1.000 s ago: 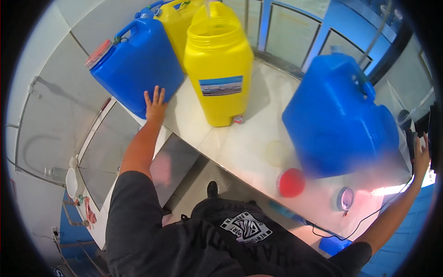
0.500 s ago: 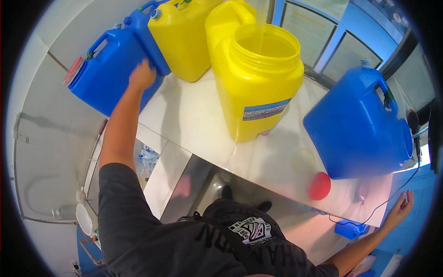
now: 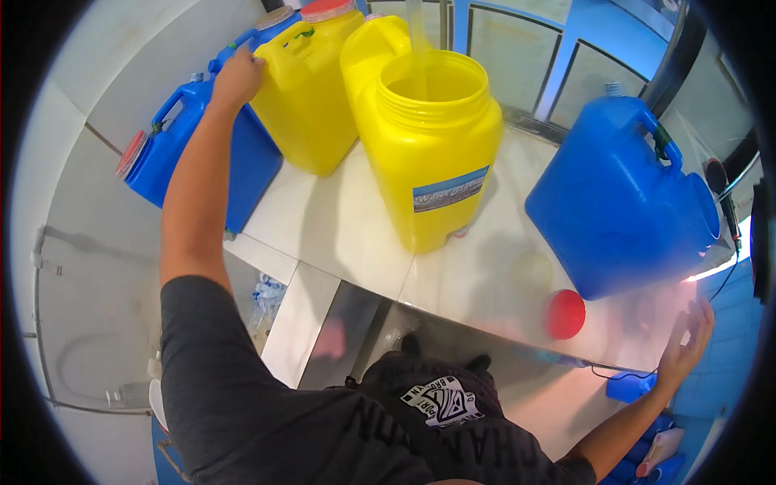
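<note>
The white counter (image 3: 339,226) has bare room at its near edge. A blue jerrycan (image 3: 626,202) stands right, an open yellow jerrycan (image 3: 432,153) centre. The left hand (image 3: 236,79) rests on the far-left blue jerrycan (image 3: 202,153), grip unclear. The right hand (image 3: 685,346) hangs open, empty, by a red cap (image 3: 565,314).

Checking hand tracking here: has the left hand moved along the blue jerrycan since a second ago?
Yes. The left hand has moved from the blue jerrycan's lower side up to its top, beside the capped yellow jerrycan.
</note>
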`<state>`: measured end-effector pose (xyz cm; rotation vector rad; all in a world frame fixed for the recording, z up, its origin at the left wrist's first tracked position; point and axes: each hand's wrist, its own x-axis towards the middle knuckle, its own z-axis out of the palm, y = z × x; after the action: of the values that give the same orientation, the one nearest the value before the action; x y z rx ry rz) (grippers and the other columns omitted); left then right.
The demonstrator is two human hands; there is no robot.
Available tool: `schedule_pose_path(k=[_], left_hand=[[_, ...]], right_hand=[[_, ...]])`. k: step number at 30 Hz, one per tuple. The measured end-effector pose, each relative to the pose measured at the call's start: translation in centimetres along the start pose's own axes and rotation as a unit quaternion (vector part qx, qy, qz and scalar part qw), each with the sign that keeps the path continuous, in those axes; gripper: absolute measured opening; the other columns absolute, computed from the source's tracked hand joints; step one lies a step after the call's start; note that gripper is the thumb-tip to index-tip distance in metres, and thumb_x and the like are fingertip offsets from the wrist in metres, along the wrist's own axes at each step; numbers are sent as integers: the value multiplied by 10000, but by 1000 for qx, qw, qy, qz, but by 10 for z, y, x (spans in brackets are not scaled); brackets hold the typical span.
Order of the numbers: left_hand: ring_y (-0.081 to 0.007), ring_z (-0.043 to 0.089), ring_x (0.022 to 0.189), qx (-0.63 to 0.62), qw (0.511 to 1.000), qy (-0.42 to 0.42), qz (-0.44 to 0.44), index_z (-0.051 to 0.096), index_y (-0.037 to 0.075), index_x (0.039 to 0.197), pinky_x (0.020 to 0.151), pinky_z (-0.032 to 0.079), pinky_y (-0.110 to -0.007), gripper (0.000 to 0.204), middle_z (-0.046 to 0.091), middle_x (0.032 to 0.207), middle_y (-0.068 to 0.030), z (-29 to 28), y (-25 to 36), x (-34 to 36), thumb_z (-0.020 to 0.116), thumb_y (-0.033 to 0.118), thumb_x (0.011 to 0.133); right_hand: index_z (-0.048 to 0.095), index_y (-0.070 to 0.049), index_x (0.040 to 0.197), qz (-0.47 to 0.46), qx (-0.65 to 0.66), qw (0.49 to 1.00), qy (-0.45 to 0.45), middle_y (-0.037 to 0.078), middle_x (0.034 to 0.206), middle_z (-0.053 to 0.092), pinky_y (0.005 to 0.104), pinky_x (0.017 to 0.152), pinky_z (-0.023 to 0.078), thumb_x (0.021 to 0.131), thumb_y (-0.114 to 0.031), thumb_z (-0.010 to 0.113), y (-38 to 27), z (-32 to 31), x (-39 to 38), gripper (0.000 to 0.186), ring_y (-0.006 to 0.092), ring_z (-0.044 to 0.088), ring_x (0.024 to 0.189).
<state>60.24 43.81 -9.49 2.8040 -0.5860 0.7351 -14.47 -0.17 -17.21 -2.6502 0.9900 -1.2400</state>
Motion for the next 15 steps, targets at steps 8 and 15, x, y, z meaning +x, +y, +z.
schedule_pose_path(k=[8, 15], left_hand=[[-332, 665, 1070, -72, 997, -29, -25, 607, 36, 1272, 906, 509, -421, 406, 706, 1096, -139, -147, -116, -140, 627, 178, 892], [-347, 533, 1206, 130, 976, -126, 121, 621, 92, 1050, 1014, 404, -418, 233, 599, 1142, -113, -143, -53, -162, 644, 101, 818]], right_hand=[[642, 22, 1176, 38, 121, 992, 20, 139, 1274, 612, 347, 952, 491, 1020, -87, 573, 30, 27, 8, 202, 236, 598, 1154], [644, 32, 1114, -108, 165, 980, 3, 136, 1180, 642, 352, 989, 463, 992, -18, 594, -20, 76, 43, 141, 241, 599, 1136]])
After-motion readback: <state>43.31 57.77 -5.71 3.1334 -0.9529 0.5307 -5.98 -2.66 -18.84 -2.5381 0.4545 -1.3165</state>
